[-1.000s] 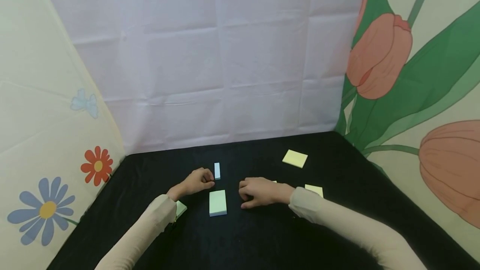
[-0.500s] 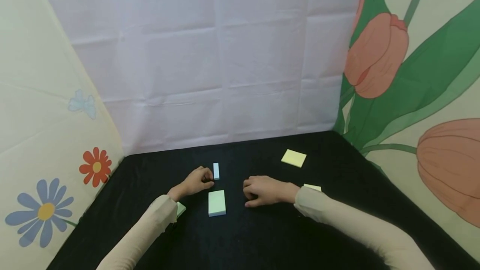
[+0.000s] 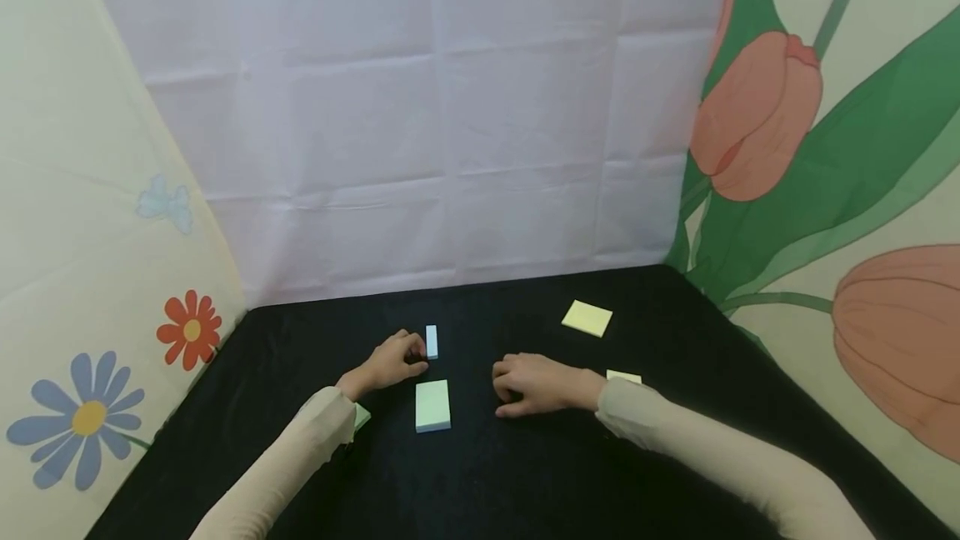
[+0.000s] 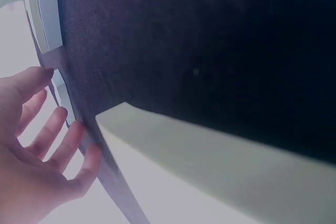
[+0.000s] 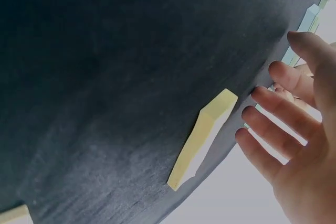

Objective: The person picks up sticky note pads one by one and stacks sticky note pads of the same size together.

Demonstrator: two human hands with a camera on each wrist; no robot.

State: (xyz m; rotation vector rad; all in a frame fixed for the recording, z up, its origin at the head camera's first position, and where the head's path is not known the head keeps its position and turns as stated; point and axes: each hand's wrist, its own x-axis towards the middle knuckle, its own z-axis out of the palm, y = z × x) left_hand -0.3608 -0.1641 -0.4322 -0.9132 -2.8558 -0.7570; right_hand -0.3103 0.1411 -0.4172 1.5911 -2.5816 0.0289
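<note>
My left hand [image 3: 390, 359] rests just left of a small narrow light-blue sticky note pad [image 3: 431, 342]. Its fingers bend loosely and hold nothing; whether a fingertip touches the pad cannot be told. In front of that lies a larger light-green sticky note pad [image 3: 432, 407] with a bluish lower layer. To its right, a short gap away, my right hand [image 3: 536, 383] is low over the black cloth. The right wrist view shows the fingers [image 5: 286, 111] of this hand relaxed and apart, with nothing between them.
Another green pad [image 3: 362, 417] is partly hidden by the left cuff. A yellow pad [image 3: 587, 317] lies at the back right, and a second yellow pad [image 3: 624, 376] shows behind the right sleeve. A white cloth [image 3: 450, 148] hangs behind the black table [image 3: 495, 482].
The right hand has shifted slightly right, away from the light-green pad, with nothing in it. My left hand has stayed nearly still beside the narrow blue pad.
</note>
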